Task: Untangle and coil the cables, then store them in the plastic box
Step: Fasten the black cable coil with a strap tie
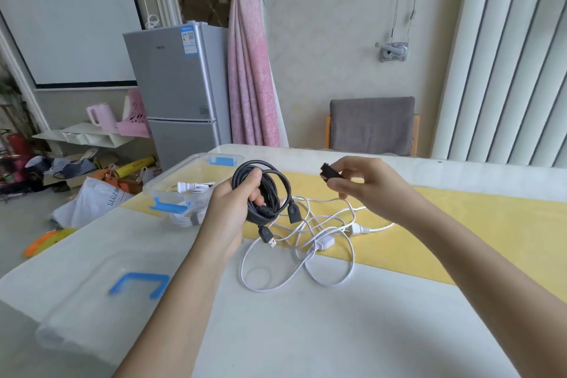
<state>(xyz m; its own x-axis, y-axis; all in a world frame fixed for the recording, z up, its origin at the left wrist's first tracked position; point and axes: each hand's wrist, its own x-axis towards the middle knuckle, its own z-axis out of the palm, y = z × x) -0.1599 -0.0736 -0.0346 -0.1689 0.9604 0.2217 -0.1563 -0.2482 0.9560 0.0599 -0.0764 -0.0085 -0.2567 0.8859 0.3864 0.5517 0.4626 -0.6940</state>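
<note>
Your left hand point(236, 202) curls round the coiled black USB cable point(271, 193), near the clear blue-clipped plastic box point(176, 175); your right hand point(362, 184) pinches a small black strap point(329, 174). Ease your grip while tying and the loops may spring apart, or the dangling plugs point(268, 238) snag the tangled white cord point(306, 242).

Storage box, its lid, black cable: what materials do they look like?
Storage box: clear, glossy hard plastic by the look; the white plug inside shows through its wall. Its blue clip looks like opaque plastic. Lid: same translucent plastic, with a blue handle. Black cable: matte jacket, probably rubbery PVC; it bends into tight loops without kinking.
</note>
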